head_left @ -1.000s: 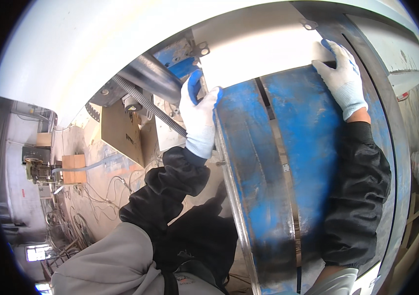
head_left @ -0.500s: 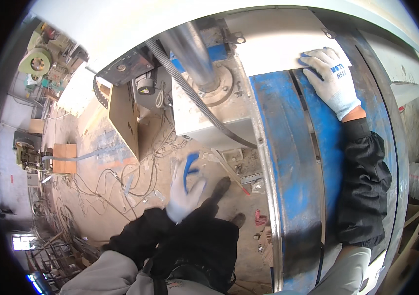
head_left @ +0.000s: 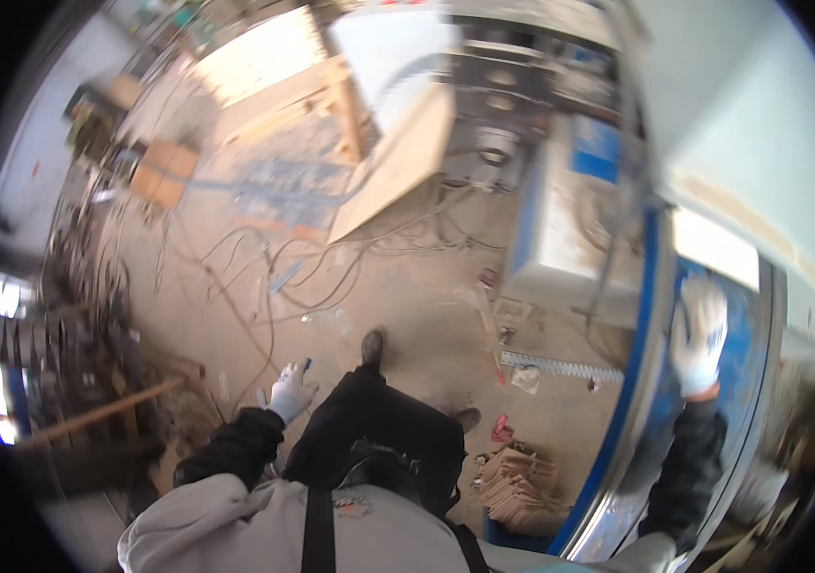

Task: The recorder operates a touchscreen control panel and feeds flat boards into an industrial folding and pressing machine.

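Note:
My right hand [head_left: 701,329], in a white work glove with blue on it, reaches out over the blue steel bench [head_left: 658,430] on the right. Its fingers look stretched out and lie by the near edge of a pale flat sheet [head_left: 715,250]; blur hides whether they touch it. Low on the left, my left hand [head_left: 291,392], gloved alike with a blue fingertip showing, hangs over the floor. Its fingers are apart and nothing is in them.
A white and blue machine base [head_left: 570,258] stands left of the bench. Cables [head_left: 331,291] trail over the floor near a leaning wooden board [head_left: 398,162]. A stack of tan pieces [head_left: 520,485] lies by the bench. Metal scrap [head_left: 73,382] crowds the far left.
The view has swung left, so the bench sits farther right. My left hand has moved out to the left. My right hand has gone from on top of the sheet to its near edge.

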`<control>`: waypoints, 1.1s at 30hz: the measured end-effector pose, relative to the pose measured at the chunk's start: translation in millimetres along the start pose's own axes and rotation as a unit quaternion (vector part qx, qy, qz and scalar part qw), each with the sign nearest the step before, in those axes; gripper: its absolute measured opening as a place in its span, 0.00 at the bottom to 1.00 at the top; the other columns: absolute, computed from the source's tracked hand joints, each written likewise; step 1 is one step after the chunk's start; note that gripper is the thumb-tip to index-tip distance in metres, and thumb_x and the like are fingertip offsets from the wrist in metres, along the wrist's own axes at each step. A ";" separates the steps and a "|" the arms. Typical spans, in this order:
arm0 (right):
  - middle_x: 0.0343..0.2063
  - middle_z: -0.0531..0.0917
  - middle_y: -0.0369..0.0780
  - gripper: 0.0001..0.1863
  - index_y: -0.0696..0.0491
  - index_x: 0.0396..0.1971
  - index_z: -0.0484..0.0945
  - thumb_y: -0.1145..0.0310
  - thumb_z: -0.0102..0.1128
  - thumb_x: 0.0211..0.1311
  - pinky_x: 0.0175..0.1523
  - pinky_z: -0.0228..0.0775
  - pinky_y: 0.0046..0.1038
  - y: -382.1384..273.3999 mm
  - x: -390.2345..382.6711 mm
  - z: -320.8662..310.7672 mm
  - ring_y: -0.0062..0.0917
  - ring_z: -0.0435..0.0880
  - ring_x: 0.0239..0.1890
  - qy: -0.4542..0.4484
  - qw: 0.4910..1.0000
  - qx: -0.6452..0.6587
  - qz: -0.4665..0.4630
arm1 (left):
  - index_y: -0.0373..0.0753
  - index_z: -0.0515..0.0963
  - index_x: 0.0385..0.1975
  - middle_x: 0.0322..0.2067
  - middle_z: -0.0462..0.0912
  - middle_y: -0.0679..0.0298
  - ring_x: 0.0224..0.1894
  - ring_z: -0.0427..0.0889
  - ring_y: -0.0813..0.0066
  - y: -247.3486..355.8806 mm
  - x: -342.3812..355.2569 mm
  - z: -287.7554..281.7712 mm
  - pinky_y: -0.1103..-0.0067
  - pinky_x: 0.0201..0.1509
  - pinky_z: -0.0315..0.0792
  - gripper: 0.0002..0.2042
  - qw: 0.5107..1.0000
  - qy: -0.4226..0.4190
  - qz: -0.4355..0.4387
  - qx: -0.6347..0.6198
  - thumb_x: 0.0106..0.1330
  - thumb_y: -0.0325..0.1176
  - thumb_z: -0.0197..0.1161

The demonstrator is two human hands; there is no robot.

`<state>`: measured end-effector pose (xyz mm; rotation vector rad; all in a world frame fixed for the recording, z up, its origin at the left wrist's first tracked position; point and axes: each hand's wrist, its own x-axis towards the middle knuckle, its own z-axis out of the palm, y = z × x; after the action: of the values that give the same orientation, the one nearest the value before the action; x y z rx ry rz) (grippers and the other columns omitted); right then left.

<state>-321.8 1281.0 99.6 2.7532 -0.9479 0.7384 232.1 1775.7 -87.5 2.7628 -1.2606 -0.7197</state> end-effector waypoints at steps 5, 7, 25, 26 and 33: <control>0.45 0.85 0.50 0.21 0.57 0.51 0.81 0.80 0.63 0.53 0.54 0.78 0.49 -228.3 78.1 62.6 0.51 0.85 0.46 -0.012 0.976 0.203 -0.077 | 0.37 0.75 0.62 0.58 0.80 0.48 0.62 0.79 0.47 -175.8 37.2 11.0 0.59 0.64 0.75 0.26 0.982 0.031 -0.189 -0.006 0.66 0.41 0.64; 0.43 0.86 0.49 0.23 0.58 0.51 0.81 0.80 0.64 0.51 0.52 0.79 0.47 -316.3 114.3 116.0 0.49 0.86 0.44 -0.049 0.957 0.272 -0.085 | 0.35 0.79 0.56 0.52 0.85 0.48 0.57 0.83 0.48 -211.7 71.2 -10.2 0.59 0.60 0.78 0.21 0.978 0.074 -0.191 -0.048 0.67 0.41 0.64; 0.52 0.87 0.47 0.20 0.55 0.60 0.79 0.70 0.60 0.69 0.60 0.77 0.45 -670.3 477.4 536.9 0.45 0.86 0.54 -0.254 0.836 0.479 0.085 | 0.33 0.83 0.51 0.40 0.89 0.52 0.41 0.90 0.57 -469.4 397.9 -368.2 0.68 0.47 0.82 0.15 0.983 0.101 -0.090 -0.125 0.69 0.35 0.67; 0.51 0.88 0.47 0.19 0.55 0.59 0.81 0.70 0.60 0.69 0.59 0.77 0.45 -681.7 506.9 557.1 0.45 0.86 0.54 -0.243 0.842 0.476 0.074 | 0.32 0.83 0.51 0.38 0.89 0.55 0.37 0.89 0.63 -496.3 392.7 -364.7 0.70 0.43 0.81 0.15 0.967 0.134 -0.113 -0.183 0.71 0.34 0.66; 0.48 0.89 0.47 0.17 0.56 0.55 0.82 0.70 0.60 0.68 0.58 0.78 0.43 -741.6 753.0 632.2 0.43 0.87 0.50 -0.175 0.835 0.522 0.020 | 0.36 0.85 0.41 0.26 0.82 0.67 0.24 0.80 0.80 -555.1 381.0 -321.1 0.80 0.25 0.73 0.07 0.742 -0.021 -0.447 -0.500 0.71 0.30 0.63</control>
<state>899.5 1283.4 -59.0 3.9445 -0.7787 0.9947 976.3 1821.3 -66.5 2.1540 0.5504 -1.0327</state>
